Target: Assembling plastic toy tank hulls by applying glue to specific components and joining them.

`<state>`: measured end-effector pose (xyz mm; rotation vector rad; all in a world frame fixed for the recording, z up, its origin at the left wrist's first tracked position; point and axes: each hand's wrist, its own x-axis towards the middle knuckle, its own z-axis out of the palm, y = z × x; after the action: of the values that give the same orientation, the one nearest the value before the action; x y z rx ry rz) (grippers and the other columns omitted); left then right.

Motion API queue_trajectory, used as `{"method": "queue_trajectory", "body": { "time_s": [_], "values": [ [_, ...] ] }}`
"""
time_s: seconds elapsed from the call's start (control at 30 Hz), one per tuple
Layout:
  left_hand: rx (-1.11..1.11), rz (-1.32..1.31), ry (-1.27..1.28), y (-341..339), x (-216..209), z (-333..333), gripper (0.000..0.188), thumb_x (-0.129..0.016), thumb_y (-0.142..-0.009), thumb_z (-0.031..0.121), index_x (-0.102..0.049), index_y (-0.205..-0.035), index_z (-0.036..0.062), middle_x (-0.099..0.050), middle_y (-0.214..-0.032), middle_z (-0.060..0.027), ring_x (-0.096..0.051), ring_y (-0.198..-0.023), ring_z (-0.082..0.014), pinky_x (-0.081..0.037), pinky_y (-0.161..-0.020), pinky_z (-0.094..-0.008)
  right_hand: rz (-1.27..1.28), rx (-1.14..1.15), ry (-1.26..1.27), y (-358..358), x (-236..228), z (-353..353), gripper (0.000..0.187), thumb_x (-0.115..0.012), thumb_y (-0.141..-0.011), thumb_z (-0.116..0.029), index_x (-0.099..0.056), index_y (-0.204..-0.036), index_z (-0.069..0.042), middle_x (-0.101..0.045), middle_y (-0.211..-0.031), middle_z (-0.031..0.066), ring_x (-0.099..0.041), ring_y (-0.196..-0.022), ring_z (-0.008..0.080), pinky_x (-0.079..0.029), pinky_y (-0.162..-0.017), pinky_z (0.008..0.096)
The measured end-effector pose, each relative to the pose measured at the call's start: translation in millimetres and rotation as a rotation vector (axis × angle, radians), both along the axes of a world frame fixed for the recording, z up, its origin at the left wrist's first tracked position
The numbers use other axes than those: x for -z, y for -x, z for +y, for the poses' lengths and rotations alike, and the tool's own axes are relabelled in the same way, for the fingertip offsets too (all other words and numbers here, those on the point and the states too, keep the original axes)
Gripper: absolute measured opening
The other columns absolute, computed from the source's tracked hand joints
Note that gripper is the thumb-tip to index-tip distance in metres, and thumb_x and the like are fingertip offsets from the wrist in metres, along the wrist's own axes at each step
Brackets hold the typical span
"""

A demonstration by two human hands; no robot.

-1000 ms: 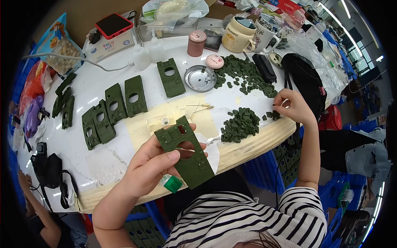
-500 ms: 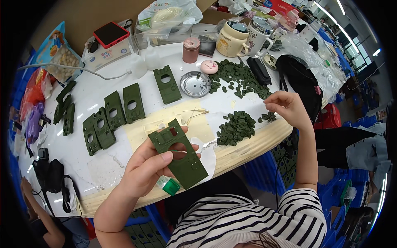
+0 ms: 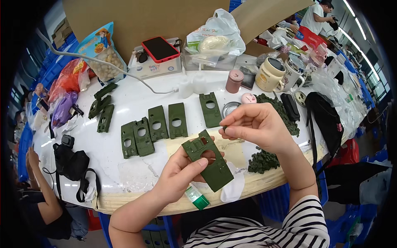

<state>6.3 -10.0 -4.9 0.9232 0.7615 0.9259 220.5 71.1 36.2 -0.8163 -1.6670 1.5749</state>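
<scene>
My left hand is closed round a dark green plastic model tank hull top, tilted, with a large round hole in it. Just above its upper right edge, my right hand pinches a small dark green plastic part; fingertips hide much of it. A small heap of similar parts lies near the table edge below my right wrist. Behind that hand spreads a larger heap, partly covered. Further hull tops, one of them with a plain round hole, lie in a row beyond my left hand.
A small clear bottle with a green cap is at the front edge. Black pouch and straps lie left. At the back stand a pink tin, mugs and a red-cased phone on a box. A co-worker's hands show far left.
My right hand has come left from beside the small heap to just above the hull top, pinching a small part. My left hand still grips the hull top. The whole view has shifted.
</scene>
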Motion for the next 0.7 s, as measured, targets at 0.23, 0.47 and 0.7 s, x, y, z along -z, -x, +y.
{"method": "queue_trajectory", "body": {
  "time_s": [0.23,0.47,0.7],
  "values": [
    [-0.04,0.008,-0.023,-1.6,8.4,-2.0,0.051,-0.049,-0.094,0.014,-0.032,-0.139,0.001,-0.055,-0.125,-0.0193,-0.054,-0.119,-0.0276,-0.045,-0.1,-0.0418,0.029,-0.044,0.098,0.7,18.0,-6.2,0.014,-0.069,-0.085,-0.006,-0.065,-0.095,0.003,-0.068,-0.084,0.0065,-0.064,-0.075,0.0087,-0.052,-0.068,0.0215],
    [-0.029,0.027,-0.023,-3.2,9.9,-1.5,0.051,-0.05,-0.093,0.014,-0.032,-0.139,0.0003,-0.053,-0.128,-0.0188,-0.054,-0.118,-0.0286,-0.044,-0.101,-0.0433,0.057,-0.061,0.194,0.0,15.2,-9.3,0.014,-0.067,-0.087,-0.008,-0.064,-0.095,0.003,-0.068,-0.084,0.0067,-0.065,-0.074,0.0101,-0.052,-0.066,0.0221],
    [-0.024,0.032,-0.026,-4.2,9.3,-1.4,0.052,-0.051,-0.093,0.014,-0.033,-0.139,-0.0006,-0.051,-0.131,-0.0187,-0.054,-0.119,-0.0294,-0.043,-0.101,-0.0437,0.057,-0.072,0.283,-1.0,14.1,-7.6,0.015,-0.065,-0.088,-0.011,-0.063,-0.094,0.002,-0.068,-0.086,0.0083,-0.067,-0.078,0.0126,-0.054,-0.069,0.0237]
  ]
}}
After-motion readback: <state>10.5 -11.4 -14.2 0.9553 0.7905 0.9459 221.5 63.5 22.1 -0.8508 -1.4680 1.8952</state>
